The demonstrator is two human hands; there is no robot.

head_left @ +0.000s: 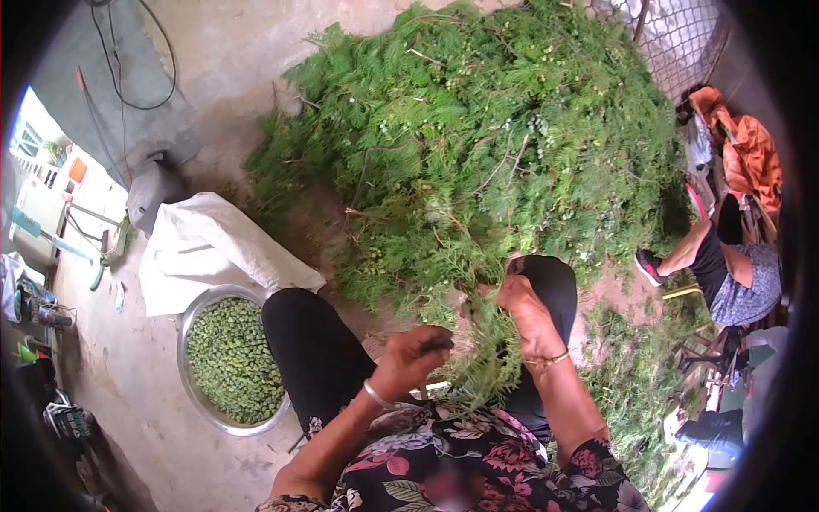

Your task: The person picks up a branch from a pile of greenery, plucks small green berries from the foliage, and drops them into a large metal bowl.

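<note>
Between my knees, my right hand (518, 300) is closed round a green leafy branch (490, 350) that hangs down over my lap. To the left of it my left hand (412, 360) is closed, fingertips pressed together and dark; what it holds, if anything, is too small to make out. A large pile of green branches (503, 145) lies on the floor in front of me. Beside my left knee stands a round metal basin (184, 375) filled with small green cones (235, 363).
A white sack (205, 247) lies behind the basin, near a grey object (153, 192). More branches (631, 375) cover the floor at right, where a seated person (746, 286) is partly visible. An orange cloth (746, 154) and wire mesh (682, 43) are at upper right.
</note>
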